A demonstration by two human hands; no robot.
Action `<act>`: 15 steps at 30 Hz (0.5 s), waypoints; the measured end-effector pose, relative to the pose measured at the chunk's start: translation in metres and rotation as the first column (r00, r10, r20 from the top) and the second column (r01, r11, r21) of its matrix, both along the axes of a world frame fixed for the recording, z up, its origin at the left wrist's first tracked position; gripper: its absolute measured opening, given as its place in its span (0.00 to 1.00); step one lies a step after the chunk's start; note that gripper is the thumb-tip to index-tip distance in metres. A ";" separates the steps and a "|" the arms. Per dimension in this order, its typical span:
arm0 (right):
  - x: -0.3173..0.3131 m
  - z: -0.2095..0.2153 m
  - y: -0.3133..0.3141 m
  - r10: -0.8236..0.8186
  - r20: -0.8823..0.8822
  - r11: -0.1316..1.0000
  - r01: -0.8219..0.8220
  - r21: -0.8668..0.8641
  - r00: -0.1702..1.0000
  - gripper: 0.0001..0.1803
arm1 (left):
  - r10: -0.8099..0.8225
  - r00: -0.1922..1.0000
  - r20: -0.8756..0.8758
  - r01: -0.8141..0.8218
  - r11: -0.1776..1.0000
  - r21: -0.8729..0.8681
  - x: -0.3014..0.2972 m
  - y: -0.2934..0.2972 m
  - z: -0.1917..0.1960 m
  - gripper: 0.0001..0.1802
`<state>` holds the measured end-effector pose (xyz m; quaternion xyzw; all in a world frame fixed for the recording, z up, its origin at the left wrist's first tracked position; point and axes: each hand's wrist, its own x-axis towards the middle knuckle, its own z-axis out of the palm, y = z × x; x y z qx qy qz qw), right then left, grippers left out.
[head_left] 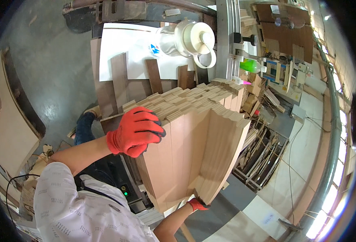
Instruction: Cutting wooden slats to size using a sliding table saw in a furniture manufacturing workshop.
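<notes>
A thick block of pale wooden boards [178, 149] stands in front of me, packed side by side, their uneven ends making a stepped top. My left hand [137, 131], in a red glove with dark fingertips, is closed over its upper left edge, fingers curled onto the boards. At the lower right corner, my right hand [198, 204] in a matching glove grips the bottom of the same boards; part of its fingers is hidden behind the wood. A profiled group of boards [222, 149] sits at an angle along the block's right side.
Behind the boards, a clear jug with a cream lid [200, 38] lies over a white sheet [117, 40], near darker wood strips [154, 76]. A metal rail [225, 40] runs beside it, with a green bottle [250, 65]. At right stands a rack of wood strips [262, 157].
</notes>
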<state>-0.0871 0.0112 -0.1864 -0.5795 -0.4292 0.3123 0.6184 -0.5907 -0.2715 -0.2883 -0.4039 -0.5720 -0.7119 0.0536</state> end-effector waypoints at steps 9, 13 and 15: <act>0.016 -0.005 0.009 -0.018 -0.009 0.996 0.018 0.083 1.000 0.31 | 0.011 1.000 -0.023 -0.010 1.000 0.023 -0.004 -0.001 0.007 0.16; 0.015 -0.008 0.013 -0.076 -0.013 0.991 0.077 0.105 0.997 0.28 | 0.003 1.000 -0.029 -0.002 1.000 0.023 -0.005 -0.003 0.010 0.16; 0.014 -0.011 0.013 -0.088 -0.027 0.990 0.091 0.110 0.996 0.27 | 0.000 0.999 -0.041 0.001 1.000 0.024 -0.005 -0.004 0.012 0.15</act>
